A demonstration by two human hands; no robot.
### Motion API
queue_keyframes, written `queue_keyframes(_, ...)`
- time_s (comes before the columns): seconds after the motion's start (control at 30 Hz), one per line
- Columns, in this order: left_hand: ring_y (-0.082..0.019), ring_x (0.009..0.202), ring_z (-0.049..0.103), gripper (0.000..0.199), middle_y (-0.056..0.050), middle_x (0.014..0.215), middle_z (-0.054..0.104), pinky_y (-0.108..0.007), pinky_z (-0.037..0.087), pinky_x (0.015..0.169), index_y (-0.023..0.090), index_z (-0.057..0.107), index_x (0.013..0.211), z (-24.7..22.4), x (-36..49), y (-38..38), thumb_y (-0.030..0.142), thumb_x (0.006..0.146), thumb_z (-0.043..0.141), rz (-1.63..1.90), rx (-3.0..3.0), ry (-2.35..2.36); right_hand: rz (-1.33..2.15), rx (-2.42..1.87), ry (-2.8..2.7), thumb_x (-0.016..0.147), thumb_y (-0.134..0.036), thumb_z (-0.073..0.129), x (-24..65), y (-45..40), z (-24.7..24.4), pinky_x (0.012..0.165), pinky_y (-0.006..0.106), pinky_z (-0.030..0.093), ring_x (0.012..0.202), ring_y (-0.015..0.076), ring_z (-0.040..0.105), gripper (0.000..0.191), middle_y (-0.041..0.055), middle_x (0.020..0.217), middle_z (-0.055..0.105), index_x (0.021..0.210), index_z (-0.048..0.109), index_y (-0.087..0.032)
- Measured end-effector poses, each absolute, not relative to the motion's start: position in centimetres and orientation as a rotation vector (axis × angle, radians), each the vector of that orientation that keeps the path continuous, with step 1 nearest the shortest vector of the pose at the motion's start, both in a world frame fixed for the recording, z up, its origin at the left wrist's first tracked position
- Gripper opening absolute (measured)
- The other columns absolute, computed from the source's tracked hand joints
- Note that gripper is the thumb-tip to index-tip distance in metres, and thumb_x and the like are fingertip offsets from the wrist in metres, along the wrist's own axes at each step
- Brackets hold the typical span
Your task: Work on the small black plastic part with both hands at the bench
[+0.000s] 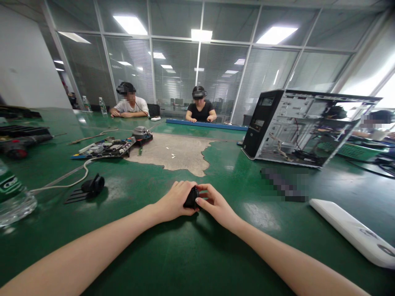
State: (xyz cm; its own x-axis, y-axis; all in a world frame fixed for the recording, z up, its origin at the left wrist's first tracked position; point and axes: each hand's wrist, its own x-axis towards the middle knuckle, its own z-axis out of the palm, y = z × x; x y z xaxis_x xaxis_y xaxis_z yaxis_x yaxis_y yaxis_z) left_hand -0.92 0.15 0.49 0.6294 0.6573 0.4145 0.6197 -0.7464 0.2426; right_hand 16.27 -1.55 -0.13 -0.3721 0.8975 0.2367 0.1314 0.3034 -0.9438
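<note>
A small black plastic part [189, 198] is held between my hands, low over the green table. My left hand [174, 201] wraps round it from the left, with the fingers over the far side and the thumb at the near side. From the right, my right hand [216, 204] grips its edge between thumb and fingertips. Much of the part is hidden by my fingers, so I cannot tell its exact kind. To the left lies a black slotted plastic piece [88, 188] with a round end.
An opened computer case [277, 127] stands right, with a white device [348, 230] nearer me. Circuit boards [108, 147] lie left of a bare tan patch [179, 156]. A water bottle [14, 193] is at the left edge. Two people sit across the table [148, 255]; another is far right.
</note>
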Motion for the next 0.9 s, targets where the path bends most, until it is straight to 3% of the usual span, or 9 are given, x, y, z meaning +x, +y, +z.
queue_keyframes(0.37, -0.023, 0.087, 0.047, 0.051, -0.006, 0.099, 0.051, -0.035, 0.033, 0.076, 0.018, 0.035, 0.108, 0.42, -0.85, 0.17, 0.031, 0.066, 0.060, 0.773, 2.772, 1.087, 1.060, -0.834, -1.749, 0.075, -0.028, 0.056, 16.27, -1.70, -0.27, 0.072, 0.029, 0.048, 0.092, 0.0168, 0.053, 0.019, 0.0023, 0.094, 0.051, 0.091, 0.049, -0.022)
queue_keyframes(0.63, -0.023, 0.087, 0.047, 0.052, -0.005, 0.097, 0.051, -0.034, 0.033, 0.076, 0.019, 0.035, 0.109, 0.53, -0.91, 0.13, 0.033, 0.066, 0.061, 0.769, 2.756, 1.080, 1.175, -0.925, -1.727, 0.074, -0.028, 0.056, 16.34, -1.40, -0.32, 0.071, 0.032, 0.050, 0.087, 0.0162, 0.054, 0.030, 0.0054, 0.098, 0.052, 0.101, 0.045, -0.020)
queue_keyframes(0.9, -0.023, 0.088, 0.047, 0.053, -0.006, 0.101, 0.051, -0.035, 0.033, 0.076, 0.019, 0.034, 0.109, 0.33, -0.90, 0.21, 0.033, 0.066, 0.061, 0.781, 2.769, 1.084, 1.069, -0.818, -1.735, 0.074, -0.025, 0.056, 16.36, -1.63, -0.21, 0.076, 0.029, 0.047, 0.095, 0.0161, 0.052, 0.017, 0.0023, 0.096, 0.051, 0.090, 0.050, -0.021)
